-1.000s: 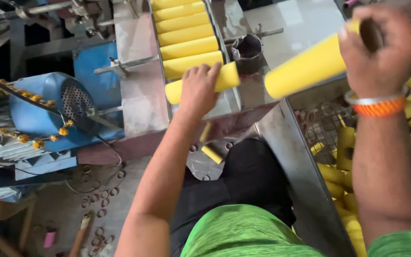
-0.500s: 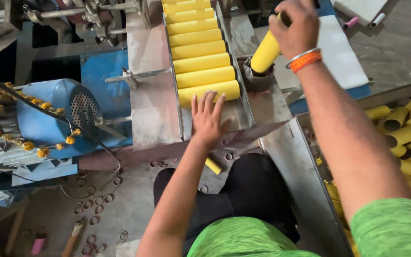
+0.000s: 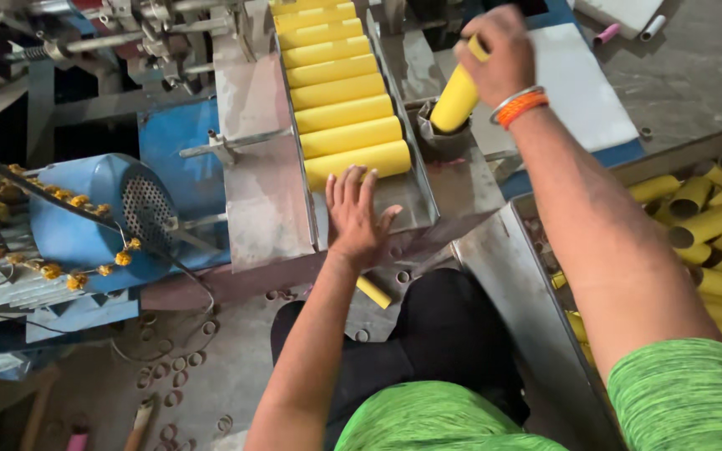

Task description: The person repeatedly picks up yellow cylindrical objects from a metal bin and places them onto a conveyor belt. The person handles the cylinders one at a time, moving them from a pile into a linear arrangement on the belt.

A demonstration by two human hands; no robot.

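My left hand (image 3: 356,215) lies flat and spread on the metal feed tray (image 3: 265,192), fingertips touching the nearest tube (image 3: 356,162) in a row of several yellow cardboard tubes (image 3: 336,90). My right hand (image 3: 499,52), with an orange wristband, grips one yellow tube (image 3: 455,100) by its top. That tube stands tilted, its lower end in a small dark metal cup (image 3: 439,142) beside the tray.
A metal bin at the right holds several loose yellow tubes (image 3: 708,221). A blue motor (image 3: 94,221) with a perforated guard sits at the left, with an orange flower garland. One short yellow tube (image 3: 373,292) and cut rings lie on the floor.
My left hand set a tube onto the tray as the nearest one in the row and now rests flat behind it. My right hand carried its tube leftward and down into the dark cup.
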